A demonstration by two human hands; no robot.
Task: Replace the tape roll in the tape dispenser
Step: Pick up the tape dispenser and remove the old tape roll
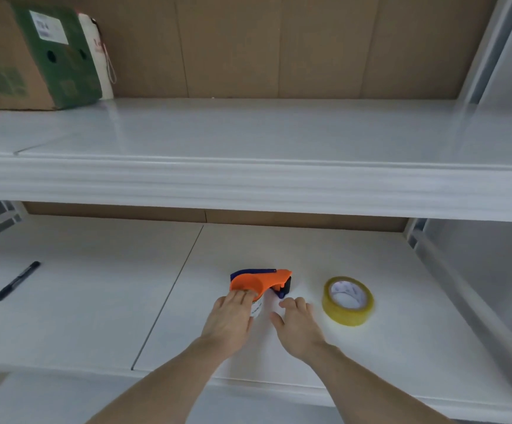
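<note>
An orange and dark blue tape dispenser (260, 281) lies on the lower white shelf (95, 316), with a whitish roll core showing at its near side. My left hand (230, 319) rests on the dispenser's near left part, fingers laid over the orange cover. My right hand (297, 324) hovers just right of it, fingers spread, holding nothing. A full roll of yellowish clear tape (348, 301) lies flat on the shelf to the right of my right hand, apart from it.
A black pen (16, 281) lies at the shelf's left. The upper shelf (248, 185) overhangs the back of the lower one. A cardboard box (28, 53) and a white bag (95, 50) sit on the upper shelf's far left.
</note>
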